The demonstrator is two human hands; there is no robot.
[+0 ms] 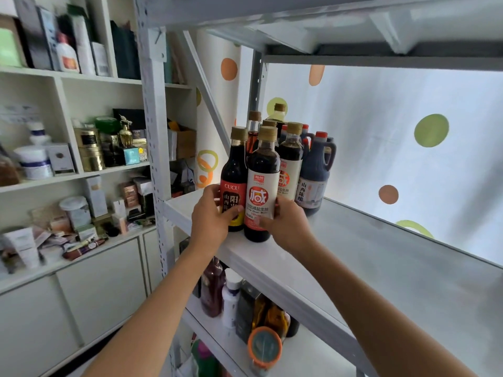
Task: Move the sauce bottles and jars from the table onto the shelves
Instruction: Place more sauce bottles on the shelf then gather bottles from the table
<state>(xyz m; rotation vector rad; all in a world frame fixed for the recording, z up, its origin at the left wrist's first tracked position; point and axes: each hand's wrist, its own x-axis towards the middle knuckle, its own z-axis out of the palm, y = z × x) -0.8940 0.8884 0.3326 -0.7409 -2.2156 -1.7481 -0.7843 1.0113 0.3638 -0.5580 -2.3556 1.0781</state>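
Observation:
Two dark sauce bottles stand at the front left of the white metal shelf [381,268]. My left hand [211,213] grips the one with the red and black label [232,183]. My right hand [288,224] grips the one with the white and red label [261,186]. Both bottles are upright, touch each other and rest on the shelf. Behind them stands a cluster of several more bottles, among them a matching white-label bottle [290,161] and a dark jug with a handle and red cap [317,172].
The shelf below holds several bottles and a jar with an orange lid [264,348]. A white cabinet [81,164] on the left is crowded with boxes, tins and tubes. A metal upright [153,118] stands between them. The right part of the bottle shelf is bare.

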